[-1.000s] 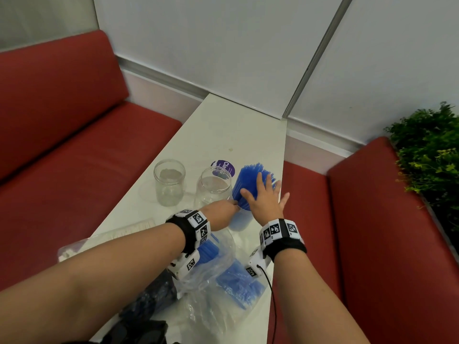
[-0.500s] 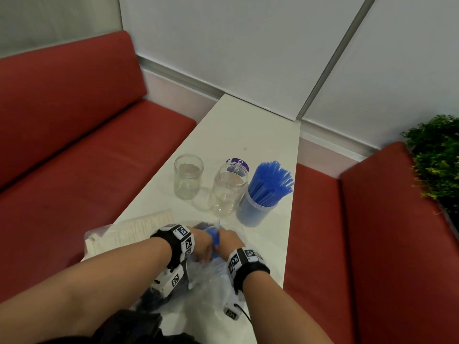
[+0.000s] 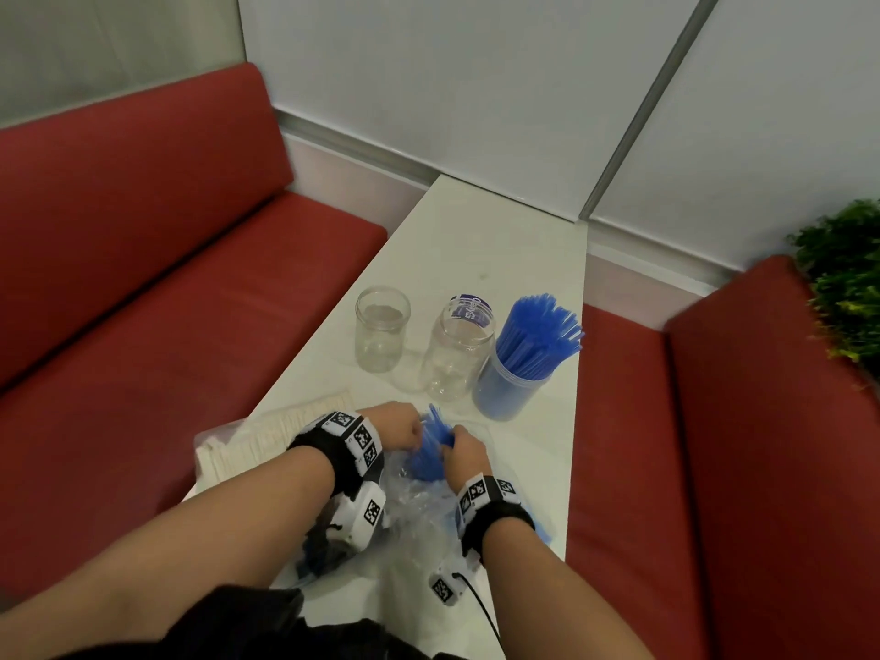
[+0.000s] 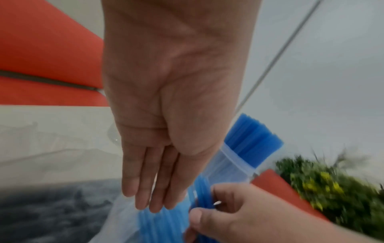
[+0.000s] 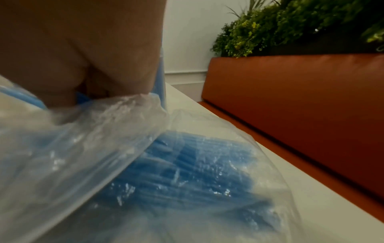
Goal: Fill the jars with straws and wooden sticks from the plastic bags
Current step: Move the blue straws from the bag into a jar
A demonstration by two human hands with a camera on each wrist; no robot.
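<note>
Near the table's front edge, my right hand (image 3: 464, 457) grips a bundle of blue straws (image 3: 431, 450) that sticks out of a clear plastic bag (image 3: 419, 516). My left hand (image 3: 395, 428) lies against the bundle's left side. In the left wrist view its fingers (image 4: 151, 189) are straight and touch the bag, while my right hand (image 4: 224, 213) curls round the straws (image 4: 158, 222). Further back, a jar packed with blue straws (image 3: 512, 388) stands at the right. Two empty glass jars (image 3: 381, 331) (image 3: 457, 354) stand left of it. The right wrist view shows more straws in the bag (image 5: 187, 172).
A bag of pale wooden sticks (image 3: 252, 440) lies at the table's (image 3: 476, 240) left edge beside my left wrist. Dark material lies under the bags at the near end. Red benches flank the narrow table, and a green plant (image 3: 843, 288) stands at the far right.
Both hands came back from the filled jar to the bag at the near end. My right hand now holds a bundle of straws raised a little out of the bag.
</note>
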